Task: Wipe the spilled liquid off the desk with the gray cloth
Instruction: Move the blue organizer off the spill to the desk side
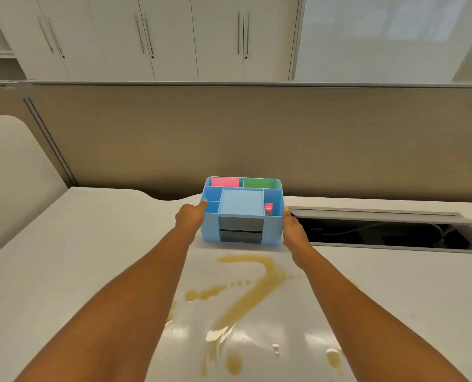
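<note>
A brown spilled liquid (246,293) streaks across the white desk (78,257) between my forearms, with drops and puddles nearer the front edge. Just beyond it stands a blue desk organizer (241,210) holding pink and green pads and a small red item. My left hand (189,217) grips its left side, thumb over the rim. Against its right side presses my right hand (294,228). No gray cloth shows in view.
An open cable tray (381,230) with a raised lid lies in the desk at the right, close to my right hand. A tan partition wall (257,139) stands behind the desk. White cabinets are beyond it. A dark object pokes in at the far right edge.
</note>
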Action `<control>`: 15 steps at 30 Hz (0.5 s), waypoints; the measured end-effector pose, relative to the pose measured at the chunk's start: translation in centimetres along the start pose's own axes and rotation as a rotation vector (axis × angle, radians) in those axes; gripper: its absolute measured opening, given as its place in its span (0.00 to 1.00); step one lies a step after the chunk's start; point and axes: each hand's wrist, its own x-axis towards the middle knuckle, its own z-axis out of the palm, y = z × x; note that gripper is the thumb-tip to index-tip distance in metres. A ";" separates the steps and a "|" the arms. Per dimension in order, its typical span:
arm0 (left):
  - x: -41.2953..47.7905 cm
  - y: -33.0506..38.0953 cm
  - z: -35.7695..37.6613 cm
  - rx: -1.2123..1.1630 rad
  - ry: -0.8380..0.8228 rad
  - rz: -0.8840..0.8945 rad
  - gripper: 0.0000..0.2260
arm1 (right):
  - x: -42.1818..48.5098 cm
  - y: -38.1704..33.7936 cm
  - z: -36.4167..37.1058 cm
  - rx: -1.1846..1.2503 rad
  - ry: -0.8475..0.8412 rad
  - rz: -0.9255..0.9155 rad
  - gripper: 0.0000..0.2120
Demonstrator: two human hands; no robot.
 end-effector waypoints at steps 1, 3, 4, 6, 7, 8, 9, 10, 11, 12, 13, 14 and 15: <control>0.0 0.2 0.0 -0.009 -0.015 -0.002 0.23 | 0.2 -0.1 0.2 0.007 0.005 0.002 0.30; 0.6 0.0 0.3 -0.037 -0.006 0.001 0.21 | 1.2 0.1 0.3 0.023 0.012 0.011 0.32; 1.0 -0.1 0.4 -0.056 0.002 0.011 0.20 | 1.6 0.2 0.4 0.048 0.004 0.013 0.32; 1.6 -0.1 0.8 -0.043 0.031 0.032 0.14 | 2.4 0.4 0.6 0.074 -0.015 0.010 0.32; 2.0 -0.1 1.0 -0.034 0.053 0.041 0.11 | 2.6 0.4 0.7 0.078 -0.025 0.005 0.31; 2.1 -0.1 1.0 -0.012 0.079 0.056 0.09 | 2.4 0.3 0.7 0.079 -0.032 0.006 0.31; 2.4 0.0 1.0 0.011 0.088 0.063 0.09 | 2.3 0.2 0.8 0.090 -0.036 0.006 0.30; 2.7 -0.1 1.0 0.032 0.097 0.064 0.08 | 2.3 0.2 0.9 0.097 -0.034 0.013 0.29; 3.0 -0.1 1.1 0.054 0.101 0.066 0.08 | 2.3 0.2 0.9 0.103 -0.035 0.017 0.29; 3.0 0.0 1.1 0.080 0.103 0.069 0.08 | 2.1 0.1 1.0 0.108 -0.034 0.028 0.29; 3.2 0.1 1.2 0.101 0.102 0.073 0.07 | 2.2 0.2 1.0 0.121 -0.030 0.030 0.28; 3.2 0.2 1.1 0.116 0.100 0.071 0.06 | 2.2 0.0 1.0 0.132 -0.027 0.031 0.28; 3.2 0.2 1.2 0.128 0.098 0.069 0.06 | 2.3 0.0 1.0 0.145 -0.024 0.034 0.27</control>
